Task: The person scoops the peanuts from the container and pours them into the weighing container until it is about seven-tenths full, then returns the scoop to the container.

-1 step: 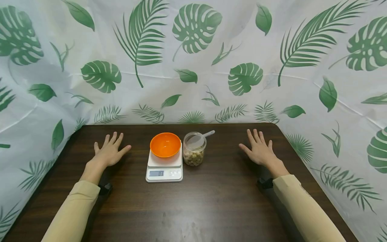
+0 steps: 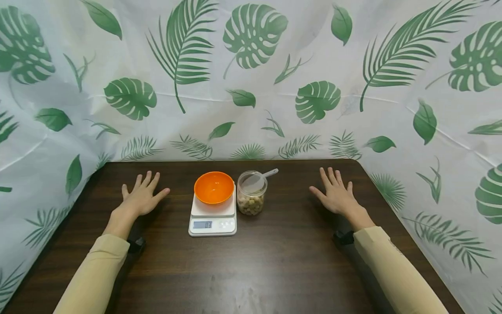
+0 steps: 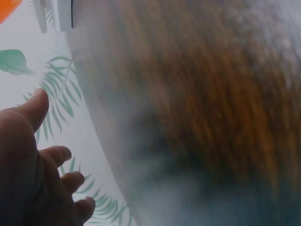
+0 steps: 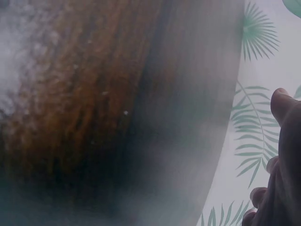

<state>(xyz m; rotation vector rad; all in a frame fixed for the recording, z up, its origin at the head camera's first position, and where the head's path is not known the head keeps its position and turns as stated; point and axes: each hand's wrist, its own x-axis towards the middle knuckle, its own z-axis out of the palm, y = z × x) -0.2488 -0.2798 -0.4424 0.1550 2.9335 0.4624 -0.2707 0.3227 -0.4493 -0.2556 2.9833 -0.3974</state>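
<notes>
My left hand, fingers spread, is at the left part of the dark table and holds nothing. On the other side, my right hand is spread the same way, also holding nothing. Between them stands a white kitchen scale with a lit display, bearing an orange bowl. Close at the scale's right is a clear jar of small pale-greenish pieces, with a translucent white spoon lying across its mouth, handle pointing right. In the left wrist view, part of the orange bowl shows at the top corner.
The dark wood table runs back to a white curtain printed with green leaves, which also hangs along both sides. A dark band is at my left wrist, another dark band at my right.
</notes>
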